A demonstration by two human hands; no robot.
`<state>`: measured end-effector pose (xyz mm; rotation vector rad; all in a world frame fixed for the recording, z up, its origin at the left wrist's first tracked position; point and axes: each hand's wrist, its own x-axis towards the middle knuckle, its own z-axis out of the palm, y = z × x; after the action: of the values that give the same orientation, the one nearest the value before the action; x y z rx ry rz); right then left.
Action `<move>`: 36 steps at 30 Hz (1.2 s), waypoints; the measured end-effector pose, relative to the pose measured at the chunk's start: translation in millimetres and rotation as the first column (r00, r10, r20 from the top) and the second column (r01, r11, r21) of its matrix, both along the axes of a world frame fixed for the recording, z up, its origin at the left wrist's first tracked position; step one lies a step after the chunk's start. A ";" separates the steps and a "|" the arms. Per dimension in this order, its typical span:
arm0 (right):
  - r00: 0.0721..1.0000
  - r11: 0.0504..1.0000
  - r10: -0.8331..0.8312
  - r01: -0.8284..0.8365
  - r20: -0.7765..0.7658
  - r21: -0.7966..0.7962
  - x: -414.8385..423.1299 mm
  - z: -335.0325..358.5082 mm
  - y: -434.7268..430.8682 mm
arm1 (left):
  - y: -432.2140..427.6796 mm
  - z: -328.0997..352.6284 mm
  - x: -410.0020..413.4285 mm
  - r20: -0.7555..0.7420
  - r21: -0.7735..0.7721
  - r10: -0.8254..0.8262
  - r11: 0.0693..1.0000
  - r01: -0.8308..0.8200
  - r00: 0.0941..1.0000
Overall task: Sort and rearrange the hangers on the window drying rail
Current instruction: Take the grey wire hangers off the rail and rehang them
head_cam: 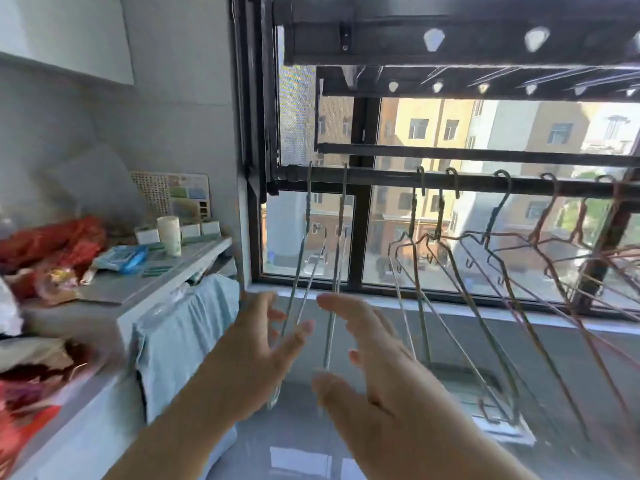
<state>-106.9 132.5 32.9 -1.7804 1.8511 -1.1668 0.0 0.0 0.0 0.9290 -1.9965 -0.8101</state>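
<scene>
A grey counter (121, 289) strewn with red bags (52, 244) sits at nine o'clock. Near six o'clock, the left hand (256, 348) and right hand (381, 368) are spread wide with straight fingers, gripping nothing. They flank two thin silver wire hangers (308, 209) that hang edge-on from the black metal window rail (381, 176). More silver and copper-coloured wire hangers (491, 220) hang toward three o'clock.

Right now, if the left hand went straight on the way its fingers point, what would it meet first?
Probably the leftmost silver hanger, which hangs edge-on just ahead of the left hand; depth is unclear.
</scene>
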 end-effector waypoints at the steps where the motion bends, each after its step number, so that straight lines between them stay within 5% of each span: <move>1: 0.999 0.999 0.022 -0.021 -0.032 0.030 3.7 1.3 -5.5 | 1.4 -1.7 -3.6 0.018 0.050 0.007 0.999 -0.008 1.000; 6: 0.984 0.979 -0.164 0.171 0.071 -0.110 -2.8 -11.6 -39.3 | -7.4 -18.7 -18.6 0.010 -0.048 0.170 0.984 -0.170 0.985; 13: 0.932 0.947 -0.299 0.315 0.206 -0.053 -16.4 -32.5 -81.2 | -8.6 -29.0 -33.5 -0.017 0.030 -0.039 0.999 0.039 0.999; 22: 0.951 0.973 -0.229 0.233 0.207 0.009 -11.2 -43.8 -109.0 | -14.1 -32.8 -19.3 -0.087 -0.053 0.169 0.983 -0.174 0.982; 29: 0.872 0.948 -0.232 0.302 0.431 -0.101 -12.6 -47.7 -122.9 | -19.1 -23.4 -1.8 -0.106 -0.086 0.223 0.969 -0.232 0.969; 36: 0.892 0.960 -0.194 0.258 0.409 -0.108 -28.4 -45.8 -118.7 | -25.6 -26.1 -4.0 -0.167 -0.043 0.226 0.971 -0.237 0.960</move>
<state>-135.2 13.8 -12.9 -1.2910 1.7886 -1.6649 -4.0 -25.6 -26.1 1.0058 -1.7259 -0.6650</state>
